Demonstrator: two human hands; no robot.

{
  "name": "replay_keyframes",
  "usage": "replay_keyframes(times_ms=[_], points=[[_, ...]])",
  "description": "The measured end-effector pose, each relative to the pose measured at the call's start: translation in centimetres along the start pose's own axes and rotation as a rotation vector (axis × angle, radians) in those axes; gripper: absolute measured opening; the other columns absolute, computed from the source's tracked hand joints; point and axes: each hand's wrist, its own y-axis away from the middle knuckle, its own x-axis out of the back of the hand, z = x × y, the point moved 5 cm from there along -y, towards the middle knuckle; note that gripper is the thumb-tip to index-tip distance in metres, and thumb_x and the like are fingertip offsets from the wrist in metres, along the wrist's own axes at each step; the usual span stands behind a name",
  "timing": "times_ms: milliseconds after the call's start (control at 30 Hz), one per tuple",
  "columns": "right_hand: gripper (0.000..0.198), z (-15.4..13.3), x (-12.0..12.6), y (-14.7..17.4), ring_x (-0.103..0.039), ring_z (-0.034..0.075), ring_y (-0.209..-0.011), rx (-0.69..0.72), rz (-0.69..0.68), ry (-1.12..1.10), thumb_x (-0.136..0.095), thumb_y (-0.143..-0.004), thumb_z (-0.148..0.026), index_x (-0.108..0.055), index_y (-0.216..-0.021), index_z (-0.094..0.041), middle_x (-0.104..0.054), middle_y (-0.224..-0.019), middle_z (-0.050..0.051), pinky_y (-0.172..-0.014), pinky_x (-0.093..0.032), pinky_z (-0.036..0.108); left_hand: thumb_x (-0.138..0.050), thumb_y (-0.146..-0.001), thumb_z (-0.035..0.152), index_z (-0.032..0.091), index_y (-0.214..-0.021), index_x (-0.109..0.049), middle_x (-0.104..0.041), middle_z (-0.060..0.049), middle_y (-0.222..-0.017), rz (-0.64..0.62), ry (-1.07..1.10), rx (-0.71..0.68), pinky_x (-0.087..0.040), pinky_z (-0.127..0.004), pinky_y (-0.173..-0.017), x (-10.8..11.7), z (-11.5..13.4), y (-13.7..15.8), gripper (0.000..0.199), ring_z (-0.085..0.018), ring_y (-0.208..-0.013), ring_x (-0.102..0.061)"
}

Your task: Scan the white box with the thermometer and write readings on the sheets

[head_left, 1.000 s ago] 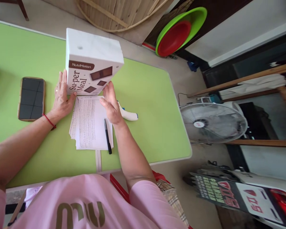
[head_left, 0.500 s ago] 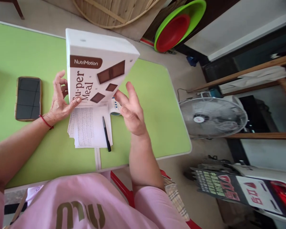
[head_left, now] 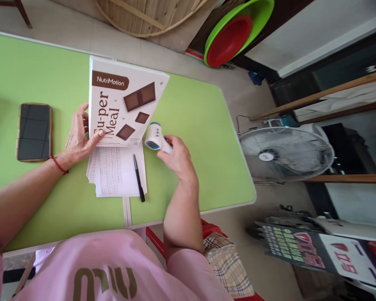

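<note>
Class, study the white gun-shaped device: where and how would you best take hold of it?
Grip the white device by its slim handle, probably from the person's right, as the right hand does. The handle juts toward that side, away from the bulkier head, so a hold there should leave the blue dots uncovered.

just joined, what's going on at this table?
A person's left hand holds a NutriMotion Su-per Meal box near its lower left corner, thumb on the front. The right hand grips an infrared thermometer by its handle, beside the box. A pen lies on written-on sheets; a smartphone lies left of the left hand on the green table.
</note>
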Motion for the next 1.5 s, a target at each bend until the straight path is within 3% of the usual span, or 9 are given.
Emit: replay_keyframes(times_ms=[67, 133, 233, 333, 467, 767, 1067, 1233, 1500], points=[[0.043, -1.0, 0.7, 0.8, -0.065, 0.027, -0.096, 0.014, 0.112, -0.312, -0.066, -0.069, -0.033, -0.058, -0.110, -0.021, -0.067, -0.105, 0.010, -0.088, -0.057, 0.049, -0.055, -0.089, 0.071, 0.025, -0.148, -0.032, -0.050, -0.017, -0.127, -0.011, -0.015, -0.007, -0.042, -0.059, -0.106, 0.1, 0.2, -0.1, 0.079, -0.039, -0.126, -0.047], [0.035, -3.1, 0.6, 2.0, -0.065, 0.021, -0.087, 0.101, 0.110, -0.658, -0.065, -0.074, -0.042, -0.058, -0.104, -0.025, -0.065, -0.095, 0.004, -0.081, -0.059, 0.043, -0.053, -0.091, 0.070, 0.024, -0.149, -0.032, -0.050, -0.018, -0.130, -0.024, -0.033, -0.010, -0.042, -0.058, -0.105, 0.1, 0.4, -0.2, 0.076, -0.038, -0.124, -0.048], [0.032, -7.1, -1.7, 4.5, -0.065, 0.018, -0.076, 0.174, -0.216, -1.049, -0.067, -0.077, -0.045, -0.061, -0.104, -0.028, -0.064, -0.085, 0.001, -0.071, -0.061, 0.039, -0.048, -0.095, 0.067, 0.025, -0.148, -0.034, -0.049, -0.018, -0.133, -0.031, -0.056, 0.000, -0.044, -0.057, -0.102, 0.1, 0.5, -0.2, 0.070, -0.037, -0.122, -0.049], [0.032, -9.6, -4.3, 6.3, -0.065, 0.016, -0.068, 0.096, -0.441, -1.168, -0.077, -0.072, -0.039, -0.064, -0.097, -0.025, -0.067, -0.080, 0.000, -0.067, -0.059, 0.037, -0.047, -0.095, 0.066, 0.024, -0.147, -0.036, -0.052, -0.018, -0.128, -0.042, -0.071, 0.016, -0.046, -0.057, -0.098, 0.1, 0.6, -0.3, 0.067, -0.037, -0.118, -0.050], [0.029, -9.9, -6.1, 6.6, -0.063, 0.014, -0.061, -0.004, -0.435, -1.158, -0.081, -0.066, -0.036, -0.065, -0.087, -0.023, -0.066, -0.071, -0.003, -0.063, -0.056, 0.035, -0.047, -0.095, 0.068, 0.024, -0.145, -0.038, -0.053, -0.017, -0.127, -0.054, -0.062, 0.023, -0.046, -0.058, -0.096, 0.1, 0.6, -0.4, 0.067, -0.036, -0.114, -0.051], [0.020, -9.5, -6.1, 6.0, -0.058, 0.013, -0.058, -0.041, -0.387, -1.074, -0.077, -0.068, -0.035, -0.062, -0.069, -0.021, -0.063, -0.064, -0.003, -0.061, -0.049, 0.033, -0.046, -0.089, 0.077, 0.024, -0.143, -0.038, -0.052, -0.017, -0.123, -0.068, -0.033, 0.079, -0.039, -0.061, -0.100, 0.0, 0.5, -0.5, 0.076, -0.039, -0.117, -0.048], [0.027, -9.2, -6.8, 5.8, -0.056, 0.013, -0.055, -0.102, -0.340, -1.026, -0.080, -0.062, -0.039, -0.061, -0.072, -0.023, -0.060, -0.061, -0.005, -0.059, -0.048, 0.034, -0.050, -0.088, 0.075, 0.028, -0.143, -0.041, -0.055, -0.015, -0.123, -0.028, -0.039, 0.026, -0.043, -0.060, -0.100, 0.1, 0.6, -0.6, 0.072, -0.037, -0.114, -0.051], [0.032, -9.4, -6.7, 5.8, -0.057, 0.012, -0.053, -0.108, -0.354, -1.054, -0.078, -0.063, -0.043, -0.065, -0.084, -0.022, -0.063, -0.063, -0.005, -0.058, -0.049, 0.034, -0.051, -0.087, 0.076, 0.028, -0.142, -0.042, -0.056, -0.014, -0.119, -0.022, -0.023, 0.036, -0.042, -0.060, -0.101, 0.0, 0.5, -0.5, 0.074, -0.037, -0.115, -0.051], [0.024, -9.2, -6.6, 5.8, -0.057, 0.013, -0.053, -0.120, -0.358, -1.034, -0.077, -0.065, -0.037, -0.064, -0.077, -0.022, -0.061, -0.059, -0.005, -0.057, -0.049, 0.033, -0.048, -0.086, 0.079, 0.026, -0.133, -0.049, -0.054, -0.015, -0.127, -0.087, -0.019, 0.079, -0.044, -0.058, -0.096, -0.2, 0.4, -0.6, 0.071, -0.037, -0.113, -0.048]])
